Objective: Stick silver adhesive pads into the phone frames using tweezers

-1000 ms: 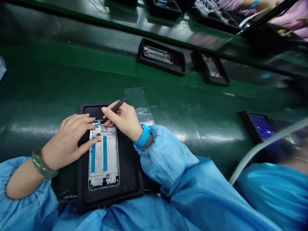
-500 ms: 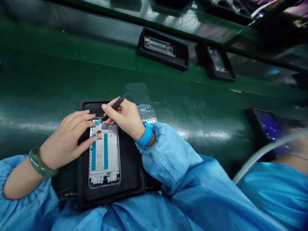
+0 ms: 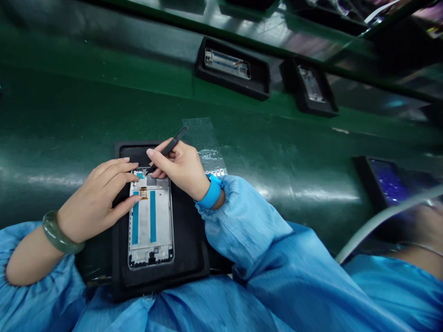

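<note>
A silver phone frame (image 3: 161, 216) with blue adhesive strips and a small orange flex connector lies in a black foam tray (image 3: 190, 249) before me. My left hand (image 3: 100, 193) rests over the frame's upper left edge with its fingers spread; the thumb and fingertips touch the frame. Held between thumb and fingers of my right hand (image 3: 182, 168) is a pair of black tweezers (image 3: 173, 143), slanting down to the top of the frame. Fingers partly hide the tweezers' tips, so whether they pinch anything cannot be made out.
A clear plastic sheet (image 3: 204, 138) with small parts lies behind my right hand. On the green bench's far side are two black trays (image 3: 256, 87) (image 3: 318, 108) with phone frames. At right, another person's blue sleeve (image 3: 394, 286) and hand are beside a tray with a purple screen (image 3: 389, 182).
Both of my hands hold nearly the same pose over the phone frame. The view has shifted slightly, and the other person's hand at right has moved a little lower.
</note>
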